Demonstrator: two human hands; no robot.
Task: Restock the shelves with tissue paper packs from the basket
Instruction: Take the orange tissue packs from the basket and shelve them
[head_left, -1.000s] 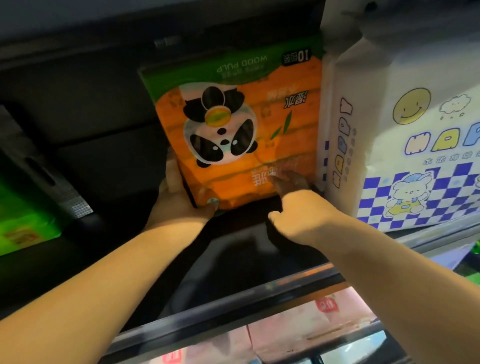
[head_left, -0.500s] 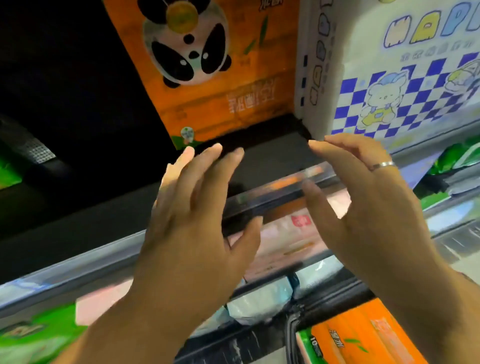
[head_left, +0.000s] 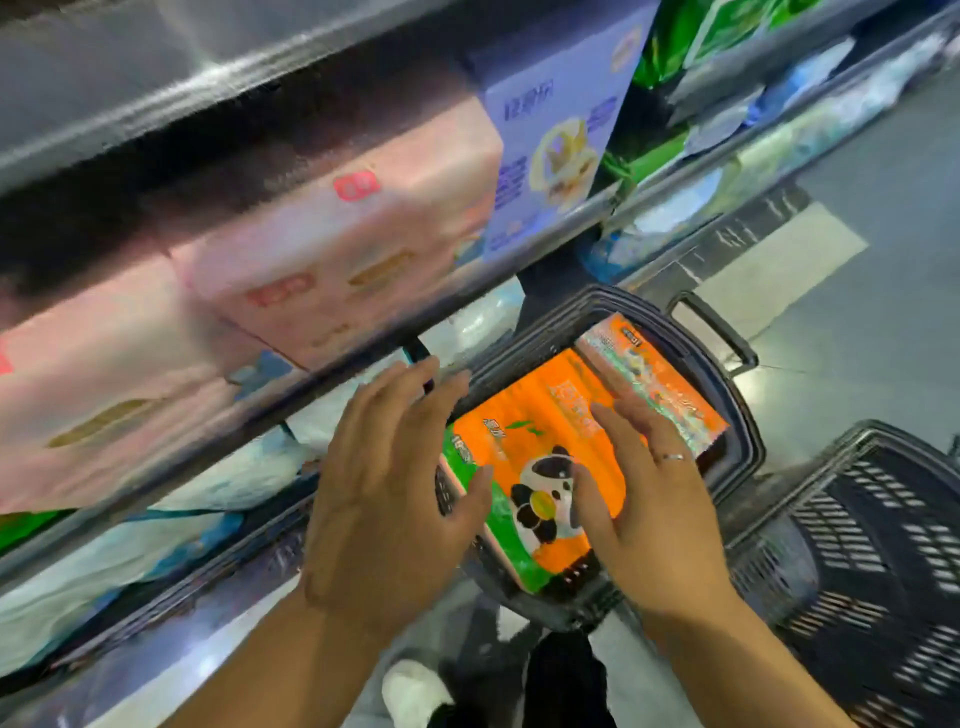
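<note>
Seen from the head camera, the left hand (head_left: 384, 499) and the right hand (head_left: 660, 499) are hovering side by side over a dark basket (head_left: 727, 374) that is sitting on the floor (head_left: 883, 312) close against the shelving. Each grip is standing wide, with fingers spread and nearly straight, and is holding nothing. A ring (head_left: 672, 457) is showing on the right hand.

Between the two grips and just beyond them, an orange panda pack (head_left: 540, 441) of tissue is lying flat inside the basket with its printed face turned up. I cannot tell whether either hand is touching its wrapper. Beyond the right grip, a second orange pack (head_left: 654, 374) is lying in the same basket, at its far end.

To the right of the right grip, another dark slotted basket (head_left: 883, 545) is standing just beside the first.

Above and to the left of the left grip, pink packs (head_left: 337, 244) are filling a shelf (head_left: 467, 270), with a lavender pack (head_left: 556, 130) standing next to them. Left of and below the left grip, white packs (head_left: 156, 519) are lying on a lower shelf.
</note>
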